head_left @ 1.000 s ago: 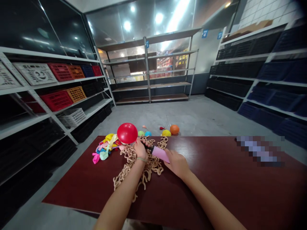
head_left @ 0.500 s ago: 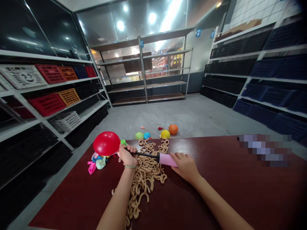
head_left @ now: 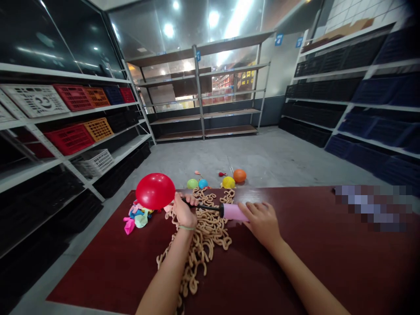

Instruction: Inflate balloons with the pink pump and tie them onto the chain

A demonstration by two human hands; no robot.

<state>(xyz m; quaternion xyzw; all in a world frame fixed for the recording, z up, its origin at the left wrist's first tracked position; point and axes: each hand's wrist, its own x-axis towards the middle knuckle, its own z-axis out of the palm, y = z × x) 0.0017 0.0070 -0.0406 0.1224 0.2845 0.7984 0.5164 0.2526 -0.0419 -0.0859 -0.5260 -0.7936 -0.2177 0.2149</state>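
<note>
A red balloon (head_left: 155, 190), partly inflated, floats just above the dark red table (head_left: 295, 253). My left hand (head_left: 183, 211) is closed around the balloon's neck and the black nozzle end of a hand pump. My right hand (head_left: 262, 221) grips the pink barrel of the pump (head_left: 231, 211), whose thin black rod is drawn out between the two hands. Beneath both hands lies a tangled heap of beige plastic chain links (head_left: 203, 236).
A small pile of limp coloured balloons (head_left: 138, 215) lies at the table's far left. Several small inflated balloons (head_left: 229, 181) rest on the grey floor beyond the table. Metal shelves with coloured baskets (head_left: 70, 138) line the left; dark crates fill the right shelves.
The pump went from pushed in to drawn out, its black rod now showing. The red balloon has grown larger. My view has shifted slightly.
</note>
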